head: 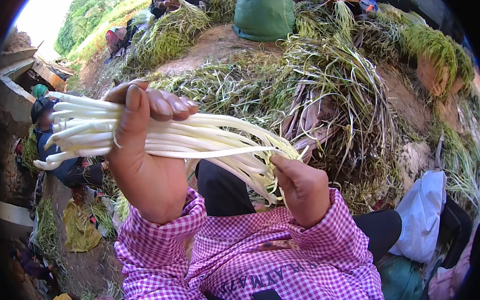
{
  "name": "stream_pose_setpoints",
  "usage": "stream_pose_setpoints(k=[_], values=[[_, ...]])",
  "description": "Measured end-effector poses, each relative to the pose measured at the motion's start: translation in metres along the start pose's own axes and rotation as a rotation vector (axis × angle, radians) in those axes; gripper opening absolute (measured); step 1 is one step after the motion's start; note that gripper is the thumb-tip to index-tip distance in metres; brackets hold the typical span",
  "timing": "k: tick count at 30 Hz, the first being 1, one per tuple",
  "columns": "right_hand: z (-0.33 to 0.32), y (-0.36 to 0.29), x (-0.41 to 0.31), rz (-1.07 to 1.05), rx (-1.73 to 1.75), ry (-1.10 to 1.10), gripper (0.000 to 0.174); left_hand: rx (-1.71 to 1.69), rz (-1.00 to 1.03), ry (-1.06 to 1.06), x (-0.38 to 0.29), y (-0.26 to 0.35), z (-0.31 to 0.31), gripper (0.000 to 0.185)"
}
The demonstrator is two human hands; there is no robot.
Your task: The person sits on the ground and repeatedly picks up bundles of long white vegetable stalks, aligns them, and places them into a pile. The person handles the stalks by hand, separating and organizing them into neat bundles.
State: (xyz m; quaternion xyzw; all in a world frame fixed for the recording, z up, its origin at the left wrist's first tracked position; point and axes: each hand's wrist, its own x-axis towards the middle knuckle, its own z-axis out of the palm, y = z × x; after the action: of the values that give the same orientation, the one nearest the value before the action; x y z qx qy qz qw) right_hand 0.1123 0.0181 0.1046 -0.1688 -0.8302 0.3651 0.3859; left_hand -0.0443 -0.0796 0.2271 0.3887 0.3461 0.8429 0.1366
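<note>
A bundle of long white stalks [183, 136], which look like peeled allium stems, lies sideways across the view in front of my chest. My left hand [142, 131] is wrapped around it near its thicker, blunt white ends, with the thumb pointing up. At the thin, yellow-green end, my right hand [301, 184] pinches some of the tips between thumb and forefinger. One stalk runs across the front of the others towards the right fingers. Both wrists come out of pink checked sleeves.
A large heap of green and dried leaves [342, 102] lies beyond my knees. Behind it stands a full green sack [264, 13]. At right is a white plastic sheet or sack [419, 214]. Several people sit around, one person [64, 155] at left near a yellow sack [79, 227].
</note>
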Motion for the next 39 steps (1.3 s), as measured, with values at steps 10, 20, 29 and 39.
stream_pose_setpoints(k=[10, 20, 29, 39], values=[[-0.007, 0.010, 0.003, 0.037, 0.199, 0.108, 0.025, -0.056, -0.049, -0.013, -0.010, -0.005, -0.001, 0.015], [-0.006, 0.021, -0.006, 0.005, 0.203, 0.089, 0.018, -0.090, -0.111, -0.003, -0.010, -0.010, -0.005, 0.013], [-0.005, 0.024, -0.015, 0.252, 0.431, 0.124, 0.012, -0.069, -0.126, -0.003, -0.010, -0.015, -0.007, 0.013], [-0.004, 0.028, -0.010, 0.111, 0.074, 0.047, 0.011, -0.063, -0.152, -0.022, -0.017, -0.020, -0.006, 0.016]])
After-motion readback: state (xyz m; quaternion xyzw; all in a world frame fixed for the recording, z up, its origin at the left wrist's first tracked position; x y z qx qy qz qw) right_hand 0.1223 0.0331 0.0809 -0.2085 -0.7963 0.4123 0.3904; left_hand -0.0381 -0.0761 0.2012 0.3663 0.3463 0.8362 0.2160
